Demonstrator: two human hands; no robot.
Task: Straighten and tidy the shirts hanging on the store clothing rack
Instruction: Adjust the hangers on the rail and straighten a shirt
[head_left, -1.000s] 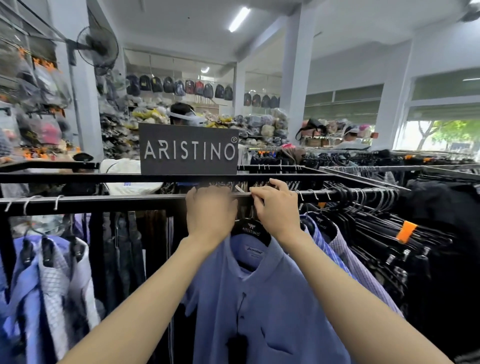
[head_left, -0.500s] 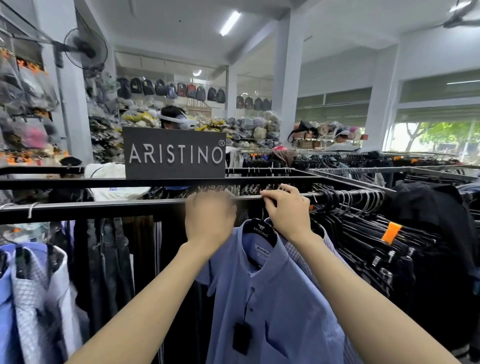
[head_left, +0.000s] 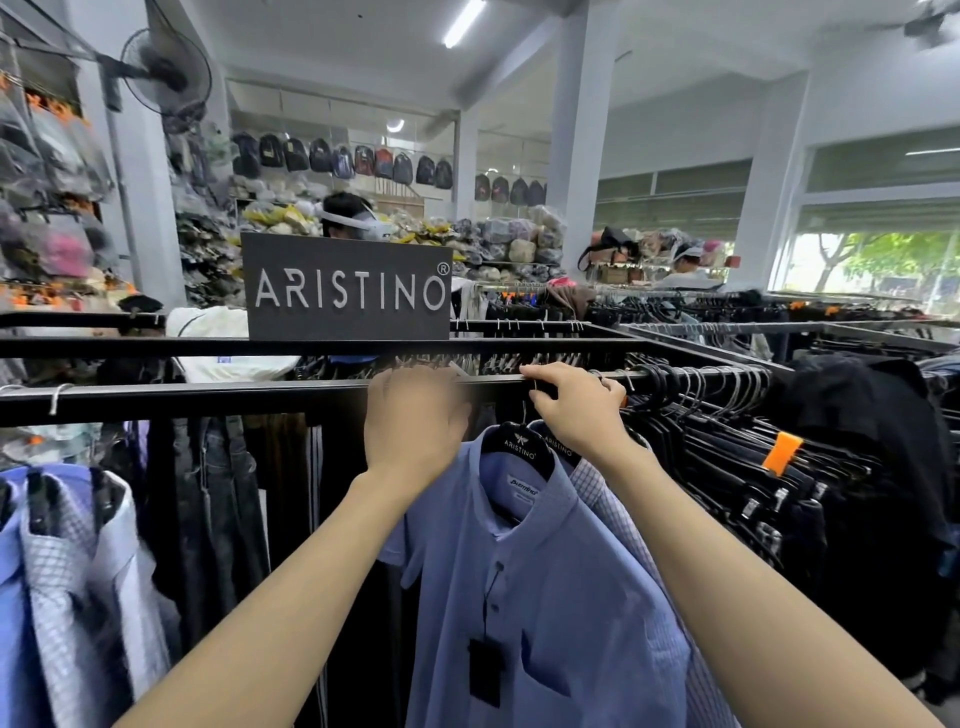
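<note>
Store rail (head_left: 208, 397): both raised hands' grips unclear, left hand (head_left: 415, 421), right hand (head_left: 576, 410).

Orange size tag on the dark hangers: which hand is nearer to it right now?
Right. The right hand is at the rail, just left of the dark hangers carrying the orange size tag. The left hand is further left along the rail, beyond the blue shirt.

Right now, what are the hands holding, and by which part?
The right hand pinches a wire hanger hook at the black rail. The left hand is motion-blurred at the rail; its hold cannot be told.
</note>
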